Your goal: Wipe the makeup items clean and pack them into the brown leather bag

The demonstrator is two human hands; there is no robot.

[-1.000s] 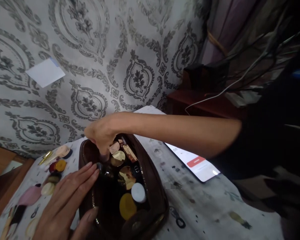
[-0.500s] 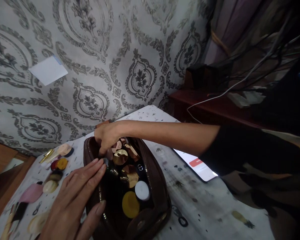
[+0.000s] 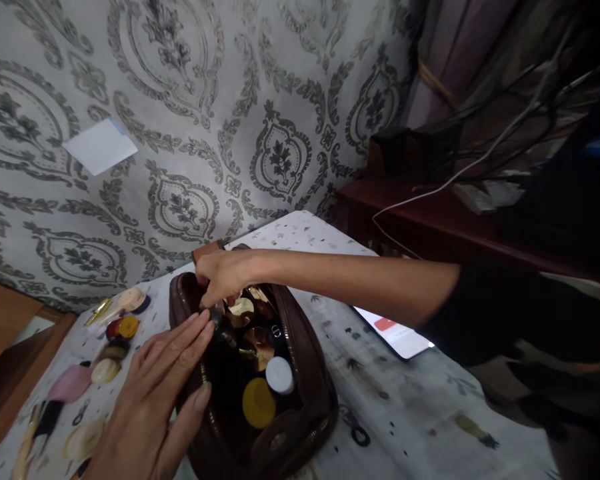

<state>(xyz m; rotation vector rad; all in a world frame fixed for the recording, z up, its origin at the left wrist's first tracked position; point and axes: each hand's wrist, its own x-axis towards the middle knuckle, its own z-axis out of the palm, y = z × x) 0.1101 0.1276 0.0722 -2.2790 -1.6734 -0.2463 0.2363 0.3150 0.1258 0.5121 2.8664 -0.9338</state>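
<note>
A brown zippered cosmetic bag (image 3: 313, 373) stands unzipped on the table, packed with bottles and jars. My left hand (image 3: 155, 390) lies along the bag's left rim with its fingers stretched out, fingertips near a dark round cap (image 3: 221, 327). Reaching across from the right, my right hand (image 3: 223, 275) dips into the far end of the bag. Its fingers are curled, and what they hold, if anything, is hidden. Inside the bag I see a gold round lid (image 3: 241, 307), a crumpled-looking gold lid (image 3: 260, 347), a white cap (image 3: 280, 375) and a yellow lid (image 3: 259, 403).
Left of the bag lie several cosmetics, among them a pink item (image 3: 71, 383), a yellow-capped jar (image 3: 128, 327) and brushes (image 3: 30, 433). A lit phone (image 3: 397, 333) rests under my right forearm. A white cable (image 3: 430, 193) hangs over the dark red furniture (image 3: 360, 200).
My right hand has shifted slightly down and right at the bag's far end, covering more of the lids there. My left hand stays on the rim.
</note>
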